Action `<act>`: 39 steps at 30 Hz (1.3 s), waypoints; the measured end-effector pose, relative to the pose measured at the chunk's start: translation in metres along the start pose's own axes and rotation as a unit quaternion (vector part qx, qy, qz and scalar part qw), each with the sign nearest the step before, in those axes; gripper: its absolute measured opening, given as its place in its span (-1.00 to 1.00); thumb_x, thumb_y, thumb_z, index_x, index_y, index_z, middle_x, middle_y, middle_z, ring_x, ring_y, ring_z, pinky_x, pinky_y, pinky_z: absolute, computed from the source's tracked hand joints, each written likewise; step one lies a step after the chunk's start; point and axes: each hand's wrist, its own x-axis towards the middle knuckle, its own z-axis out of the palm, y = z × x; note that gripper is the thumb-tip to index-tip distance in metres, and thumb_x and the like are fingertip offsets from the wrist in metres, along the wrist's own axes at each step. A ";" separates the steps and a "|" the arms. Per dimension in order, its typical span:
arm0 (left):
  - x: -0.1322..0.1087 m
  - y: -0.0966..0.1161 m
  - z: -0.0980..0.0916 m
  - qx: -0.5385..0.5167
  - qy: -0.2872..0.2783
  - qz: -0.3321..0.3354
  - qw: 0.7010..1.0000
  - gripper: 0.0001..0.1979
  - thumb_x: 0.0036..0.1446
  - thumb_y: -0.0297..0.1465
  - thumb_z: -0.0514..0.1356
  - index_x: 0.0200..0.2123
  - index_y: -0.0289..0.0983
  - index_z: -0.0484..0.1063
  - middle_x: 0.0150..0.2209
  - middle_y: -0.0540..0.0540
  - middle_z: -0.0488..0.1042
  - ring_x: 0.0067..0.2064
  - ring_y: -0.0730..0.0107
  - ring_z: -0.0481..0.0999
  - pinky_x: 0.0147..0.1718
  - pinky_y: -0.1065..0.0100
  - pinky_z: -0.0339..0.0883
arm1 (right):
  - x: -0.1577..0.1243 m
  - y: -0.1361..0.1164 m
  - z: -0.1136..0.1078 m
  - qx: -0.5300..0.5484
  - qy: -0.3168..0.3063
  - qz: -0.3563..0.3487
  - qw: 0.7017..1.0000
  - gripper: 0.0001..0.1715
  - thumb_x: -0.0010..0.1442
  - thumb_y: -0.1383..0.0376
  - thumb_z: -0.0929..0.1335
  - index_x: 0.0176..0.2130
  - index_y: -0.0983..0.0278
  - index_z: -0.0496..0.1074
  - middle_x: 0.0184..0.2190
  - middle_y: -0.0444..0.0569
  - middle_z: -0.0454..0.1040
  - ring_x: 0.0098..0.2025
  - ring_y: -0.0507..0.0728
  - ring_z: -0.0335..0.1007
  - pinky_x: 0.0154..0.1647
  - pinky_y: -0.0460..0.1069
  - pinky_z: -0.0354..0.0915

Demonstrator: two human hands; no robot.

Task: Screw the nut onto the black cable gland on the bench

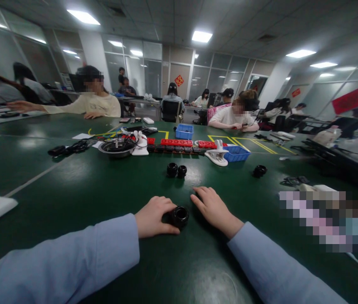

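Note:
My left hand (156, 217) is wrapped round a black, hollow round fitting (180, 216) on the green table; its thumb lies at the near side and its fingers at the far side. The fitting's open end faces me. To the right of it, my right hand (212, 207) is held low over the tabletop, palm down, fingers stretched out, with nothing in it. Beyond both hands, two similar black fittings, a larger one (172, 169) and a smaller one (182, 171), stand side by side. Another black fitting (259, 170) sits farther off to the right.
A red-and-black strip of blocks (179, 142) crosses the table, with a white clip stand (217, 154) and blue baskets (237, 153), (184, 131) near it. A round metal dish (117, 147) and black cables (74, 147) lie left. Co-workers (234, 116) sit opposite.

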 end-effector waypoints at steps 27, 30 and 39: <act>0.000 -0.001 0.004 0.018 0.024 0.009 0.999 -0.59 -0.11 -0.12 0.34 -0.29 -0.28 0.40 -0.27 -0.04 0.41 -0.19 0.23 0.37 -0.20 0.24 0.16 | -0.029 -0.047 -0.013 0.194 0.085 -0.147 0.966 -0.71 0.23 0.27 0.27 -0.06 0.35 0.36 -0.18 0.05 0.38 -0.14 0.18 0.25 -0.11 0.10 0.26; 0.000 -0.001 0.003 0.013 0.023 0.010 1.000 -0.60 -0.11 -0.12 0.34 -0.30 -0.27 0.39 -0.26 -0.03 0.41 -0.18 0.22 0.37 -0.19 0.24 0.16 | -0.029 -0.047 -0.015 0.200 0.100 -0.157 0.962 -0.67 0.20 0.30 0.29 -0.03 0.37 0.34 -0.15 0.07 0.37 -0.12 0.18 0.23 -0.09 0.10 0.25; 0.000 -0.002 0.004 0.022 0.031 0.016 0.999 -0.61 -0.08 -0.12 0.32 -0.29 -0.27 0.38 -0.30 -0.01 0.40 -0.22 0.27 0.37 -0.21 0.26 0.17 | -0.030 -0.048 -0.016 0.167 0.042 -0.161 0.972 -0.72 0.12 0.36 0.35 -0.12 0.32 0.39 -0.18 0.04 0.36 -0.15 0.17 0.21 -0.11 0.09 0.25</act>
